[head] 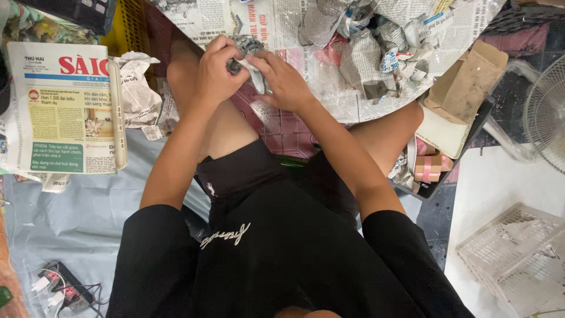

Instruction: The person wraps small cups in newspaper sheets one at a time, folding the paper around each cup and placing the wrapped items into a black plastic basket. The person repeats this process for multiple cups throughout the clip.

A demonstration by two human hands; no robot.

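Note:
My left hand (215, 72) and my right hand (282, 79) meet above my knees, both closed around a small bundle wrapped in crumpled newspaper (247, 52). What the paper covers is hidden by my fingers. Just beyond the hands lies a pile of crumpled newspaper bundles (376, 47) on spread newspaper sheets (329, 100). My bare knees and black shorts fill the lower middle of the view.
A stack of flat newspapers (62, 112) lies at the left. A yellow crate (129, 26) stands behind it. A cardboard box (468, 79) and small pink-ribboned boxes (428, 168) sit at the right, with a fan (546, 112), a white basket (518, 253) and a power strip (65, 288).

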